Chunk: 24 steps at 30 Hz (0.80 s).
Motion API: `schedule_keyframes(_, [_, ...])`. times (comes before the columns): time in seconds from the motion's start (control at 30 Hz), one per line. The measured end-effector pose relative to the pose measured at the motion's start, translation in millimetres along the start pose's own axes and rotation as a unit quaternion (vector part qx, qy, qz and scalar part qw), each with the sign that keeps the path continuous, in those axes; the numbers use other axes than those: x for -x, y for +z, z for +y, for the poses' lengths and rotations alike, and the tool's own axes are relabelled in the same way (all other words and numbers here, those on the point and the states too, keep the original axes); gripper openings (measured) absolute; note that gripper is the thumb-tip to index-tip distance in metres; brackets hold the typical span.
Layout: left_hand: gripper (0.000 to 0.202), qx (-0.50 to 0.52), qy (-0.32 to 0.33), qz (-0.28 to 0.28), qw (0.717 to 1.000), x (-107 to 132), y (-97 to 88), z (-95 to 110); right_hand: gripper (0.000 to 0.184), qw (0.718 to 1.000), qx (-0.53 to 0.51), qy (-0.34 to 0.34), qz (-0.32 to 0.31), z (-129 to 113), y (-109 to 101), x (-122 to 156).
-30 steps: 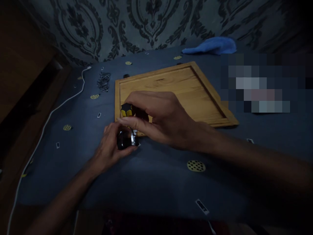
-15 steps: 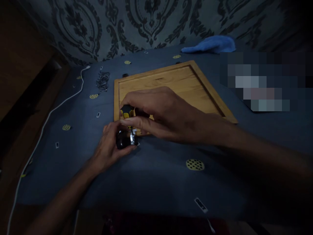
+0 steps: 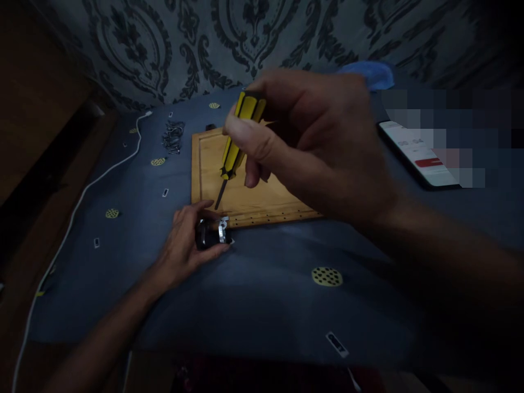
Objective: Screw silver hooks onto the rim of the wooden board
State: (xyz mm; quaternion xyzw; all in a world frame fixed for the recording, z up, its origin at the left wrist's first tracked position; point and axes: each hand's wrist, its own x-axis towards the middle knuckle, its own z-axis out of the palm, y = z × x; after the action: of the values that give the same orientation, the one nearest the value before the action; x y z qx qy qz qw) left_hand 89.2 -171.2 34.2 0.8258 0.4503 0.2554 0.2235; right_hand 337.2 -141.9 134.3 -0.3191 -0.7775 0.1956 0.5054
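Where the screwdriver (image 3: pixel 232 154) points: down toward the black-and-silver fitting (image 3: pixel 222 232) at the near-left corner of the wooden board (image 3: pixel 245 199).
Right hand (image 3: pixel 315 142): fingers and thumb closed around the screwdriver, above the board.
Left hand (image 3: pixel 184 234): curled about the fitting.
Screwdriver tip (image 3: pixel 218 204): near the left hand; slipping could jab it.
Fitting: might skew if the left grip loosened.

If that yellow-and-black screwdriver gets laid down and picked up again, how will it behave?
The screwdriver should be stiff, given its straight, metallic-looking shaft. Its ridged handle will probably resist slipping and may limit rolling. With that handle much thicker than the shaft, it likely balances toward the handle end.
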Motion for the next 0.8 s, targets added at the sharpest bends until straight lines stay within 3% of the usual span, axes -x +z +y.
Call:
schedule_keyframes(0.2, [0.075, -0.001, 0.017, 0.001, 1.0, 0.6, -0.6, -0.7, 0.031, 1.0, -0.002, -0.01, 0.008, 3.6, 7.2, 3.5])
schedule_keyframes(0.47, [0.074, 0.002, 0.025, -0.01, 1.0, 1.2, -2.2, 0.9, 0.023, 0.998, 0.03, -0.049, -0.026, 8.7, 6.6, 3.0])
schedule_keyframes(0.67, [0.08, 0.036, 0.02, 0.01, 0.999, 3.3, -3.1, -2.8, 0.02, 0.999, 0.013, 0.031, -0.01, 9.3, 9.3, 2.6])
schedule_keyframes(0.8, [0.079, 0.031, 0.032, 0.055, 0.997, 2.2, -4.7, -6.8, 0.02, 0.995, -0.038, 0.09, 0.032, 24.8, 15.2, 2.1])
